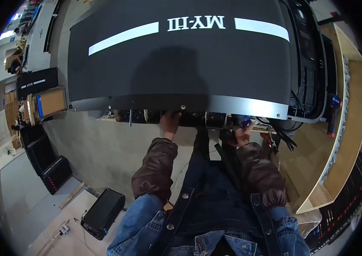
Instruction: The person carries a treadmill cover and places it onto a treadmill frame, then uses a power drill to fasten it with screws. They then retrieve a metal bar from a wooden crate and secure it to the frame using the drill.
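A large black panel (181,64) with a white stripe and upside-down lettering fills the top of the view, with a silver edge strip (240,104) along its near side. My left hand (170,121) reaches up under that edge and touches the dark component row (198,117) beneath it; what its fingers do is partly hidden. Further right, my right hand (241,132) is closed around a small dark tool with a blue tip (245,123), held against the same row. Brown sleeves cover both arms.
A wooden shelf unit (343,128) stands at the right, with a blue and red power drill (333,109) on it. Black cables (285,136) hang near my right hand. A black case (103,211) lies on the floor at lower left, dark crates (46,164) further left.
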The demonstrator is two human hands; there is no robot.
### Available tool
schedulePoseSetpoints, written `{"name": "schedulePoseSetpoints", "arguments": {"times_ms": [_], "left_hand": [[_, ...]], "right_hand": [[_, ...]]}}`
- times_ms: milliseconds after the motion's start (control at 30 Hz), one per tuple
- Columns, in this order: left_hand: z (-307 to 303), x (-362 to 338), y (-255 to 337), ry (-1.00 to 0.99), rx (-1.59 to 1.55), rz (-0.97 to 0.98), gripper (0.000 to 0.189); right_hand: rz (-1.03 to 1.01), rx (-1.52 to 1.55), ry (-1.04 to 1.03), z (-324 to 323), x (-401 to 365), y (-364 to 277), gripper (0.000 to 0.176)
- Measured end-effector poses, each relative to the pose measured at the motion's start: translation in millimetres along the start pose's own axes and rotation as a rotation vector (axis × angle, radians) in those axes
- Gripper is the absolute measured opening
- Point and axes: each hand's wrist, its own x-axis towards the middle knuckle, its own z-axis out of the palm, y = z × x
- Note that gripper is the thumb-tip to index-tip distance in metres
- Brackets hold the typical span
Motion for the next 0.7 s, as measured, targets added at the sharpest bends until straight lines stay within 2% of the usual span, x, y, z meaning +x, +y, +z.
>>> {"name": "schedulePoseSetpoints", "arguments": {"times_ms": [33,100,133,167,200,233,300,333,400,433,500,567,600,633,667,700], "left_hand": [[-6,1,7,0.02,-0.018,-0.008,0.036],[-20,-1,19,-0.122,-0.521,-0.246,0.036],[-24,-2,13,-0.112,-0.536,-0.249,0.036],[-28,1,10,-0.19,-0.652,-0.272,0.034],[-31,1,5,-0.274,-0.766,-0.296,0.032],[-33,0,0,-0.268,-0.78,-0.294,0.032],[-35,5,-9,-0.434,-1.183,-0.455,0.029],[-37,4,-13,-0.436,-1.194,-0.449,0.029],[-38,3,-16,-0.577,-1.415,-0.515,0.026],[-37,3,-16,-0.589,-1.425,-0.506,0.026],[-36,-1,-14,-0.664,-1.499,-0.494,0.027],[-43,-4,-5,-0.727,-1.544,-0.43,0.027],[-46,-9,1,-0.79,-1.579,-0.383,0.027],[-55,-16,18,-0.763,-1.546,-0.39,0.028],[-58,-19,30,-0.78,-1.544,-0.378,0.028],[-59,-22,40,-0.771,-1.452,-0.347,0.028]], "right_hand": [[0.092,0.281,-0.043,-5,-4,-12,0.082],[0.243,0.19,-0.032,-20,-16,-37,0.079],[0.091,0.037,-0.018,-26,-16,-26,0.085],[0.087,-0.16,0.002,-32,-15,-16,0.088],[0.087,-0.357,0.027,-39,-25,-33,0.092],[-0.035,-0.371,0.019,-46,-35,-35,0.095],[-0.062,-0.46,0.02,-64,-47,-40,0.09],[0.003,-0.476,-0.032,-75,-59,-60,0.081],[-0.106,-0.368,-0.132,-99,-89,-79,0.076],[-0.138,-0.118,-0.141,-110,-101,-69,0.073],[-0.102,-0.219,-0.182,-140,-153,-122,0.073],[0.001,-0.032,-0.319,-176,-198,-148,0.073],[0.07,0.151,-0.378,-182,-216,-167,0.073],[0.141,0.337,-0.431,-182,-237,-189,0.073],[0.142,0.415,-0.463,-167,-249,-220,0.069],[0.142,0.304,-0.483,-159,-242,-225,0.066]]}}
